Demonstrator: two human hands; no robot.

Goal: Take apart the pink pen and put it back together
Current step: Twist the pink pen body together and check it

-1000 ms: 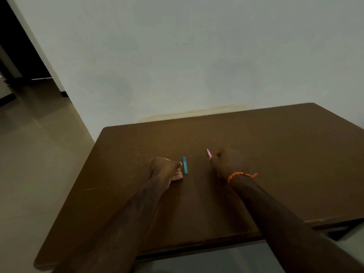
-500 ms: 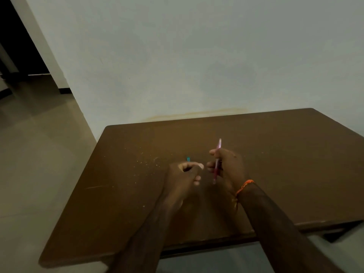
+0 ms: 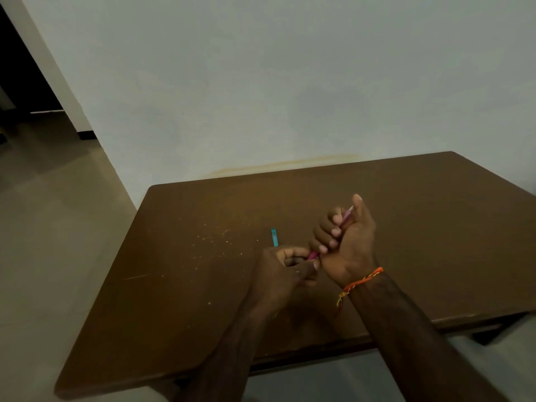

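The pink pen (image 3: 347, 216) is held tilted above the brown table (image 3: 203, 285), its upper end poking out past my fingers and its lower end showing at the bottom of my fist. My right hand (image 3: 345, 245), with an orange thread on the wrist, is wrapped around the pen's barrel, palm turned toward me. My left hand (image 3: 285, 266) pinches the pen's lower tip between thumb and fingers. Most of the barrel is hidden inside my right fist.
A short teal pen part (image 3: 274, 237) lies flat on the table just beyond my left hand. Pale crumbs (image 3: 208, 240) are scattered left of it. A white wall stands behind the table; tiled floor lies to the left.
My right hand turned palm-up and closed around the pen, tilting it. My left hand moved right and took hold of the pen's lower tip. The teal part is uncovered again.
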